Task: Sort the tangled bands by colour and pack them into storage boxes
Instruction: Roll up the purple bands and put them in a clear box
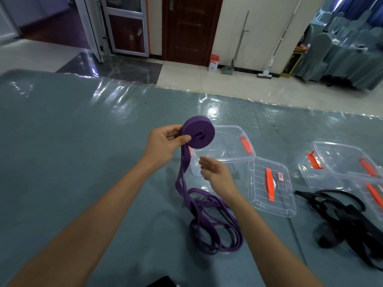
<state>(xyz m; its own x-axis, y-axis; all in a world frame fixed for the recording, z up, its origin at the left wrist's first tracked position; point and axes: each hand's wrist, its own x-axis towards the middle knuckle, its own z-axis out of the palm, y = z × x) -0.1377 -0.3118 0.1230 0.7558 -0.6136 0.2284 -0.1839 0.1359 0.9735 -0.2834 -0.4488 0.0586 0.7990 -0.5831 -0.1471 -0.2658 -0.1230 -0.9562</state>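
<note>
Above the near edge of the clear plastic storage box with orange latches (232,146), your left hand (163,145) holds up a flat purple rubber band wound into a tight coil (198,132), thumb pressed across the coil's face and fingers curled behind it, which looks meant to keep the wraps from springing loose. From that coil the unwound tail drops straight down to the loose purple loops (215,224) lying on the grey-blue, plastic-covered table (72,141); holding the coil high likely keeps the tail hanging free so it feeds in without snagging. Your right hand (217,172) hovers below and just beside the tail with fingers fairly straight and spread, gripping nothing, probably placed to catch the next length and guide it round. The open box stands directly behind the coil, so the finished roll can go straight in, and its clear lid with an orange handle (270,187) lies flat to its right, out of the way. Further right a second clear box with orange latches (339,162) waits beside the tangled black bands (348,216), apparently the next colour. Your right hand is motion-blurred, so its fingertips are hard to read. The fingers behind the coil are mostly hidden. The black tangle and the second box run off the right edge, and how many purple bands make up the heap cannot be told.
</note>
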